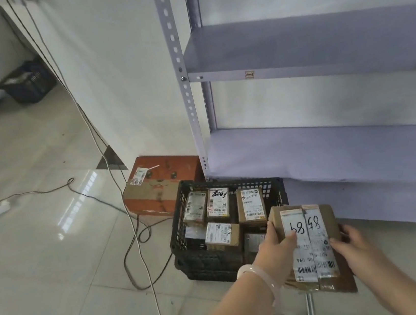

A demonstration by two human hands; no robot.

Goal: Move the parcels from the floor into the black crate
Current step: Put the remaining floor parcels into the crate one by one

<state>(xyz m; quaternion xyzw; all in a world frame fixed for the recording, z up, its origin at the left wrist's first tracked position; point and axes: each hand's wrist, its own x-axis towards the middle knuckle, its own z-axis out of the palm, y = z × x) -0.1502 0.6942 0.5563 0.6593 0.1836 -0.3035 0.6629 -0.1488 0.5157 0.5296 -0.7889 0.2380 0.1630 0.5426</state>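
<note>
Brown cardboard parcel point(310, 244) is held off the floor by both hands, just right of the black crate point(181, 225), its near-left corner overlapping the crate's right rim in view. Left hand point(275, 246) grips the parcel's left edge, thumb on top over the label. Right hand point(353, 246) clamps the right edge, fingers curled under. Looks like 2 slim boxes side by side or 1 taped unit, a seam runs down the label, cannot tell which. Long axis runs away from the person, near end low, far end tipped up toward the metal shelving point(321, 56); barcode end faces the person, label face up, handwritten number reads upside down. Crate sits on the tile floor point(53, 245) against the shelving's foot and already carries about 6 small parcels point(218, 204), packed close, so free space is thin. Risks, as I judge them: parcel is wider than any gap I can see, so it likely has to lie on top of the others and could slide off or ride above the rim. If it is 2 boxes, a loose squeeze could let 1 slip out. Cables point(134, 247) loop on the floor left of the crate, a snag or trip hazard if the person steps that way. An orange box point(160, 188) stands behind the crate, not in the way.
</note>
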